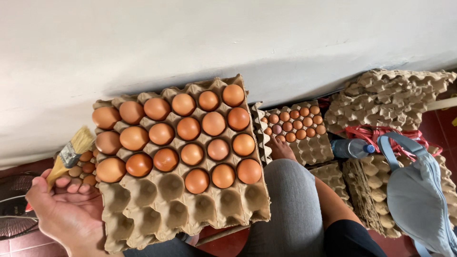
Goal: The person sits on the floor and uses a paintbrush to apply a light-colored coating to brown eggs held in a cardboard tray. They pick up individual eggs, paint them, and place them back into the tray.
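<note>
The left hand [64, 209] sits nearest the camera, at the lower left corner of the big egg tray [176, 157]. Its palm cups the tray's edge from beneath, seemingly to carry the weight, while the fingers close around the wooden handle of a paintbrush [70, 154] that angles up beside the tray's left side, bristles uppermost. The right hand is not visible, so whether it is open or closed cannot be told; it may support the tray from beneath.

The tray itself rests across the person's lap, tilted toward the camera, with a grey-clad knee [290, 200] just right of it. Brown eggs [188, 128] fill its far rows, and the near rows stand empty.

Left of the tray, partly behind the brush, more eggs peek out of a lower tray [83, 169]. Right of the tray and farther off, a bare foot [281, 150] touches a second tray of eggs [297, 126] on the floor. Beyond that lie stacks of empty trays [385, 97], a water bottle [352, 148] and a pale blue bag [419, 195]. Behind the tray rises a white wall [190, 38].
</note>
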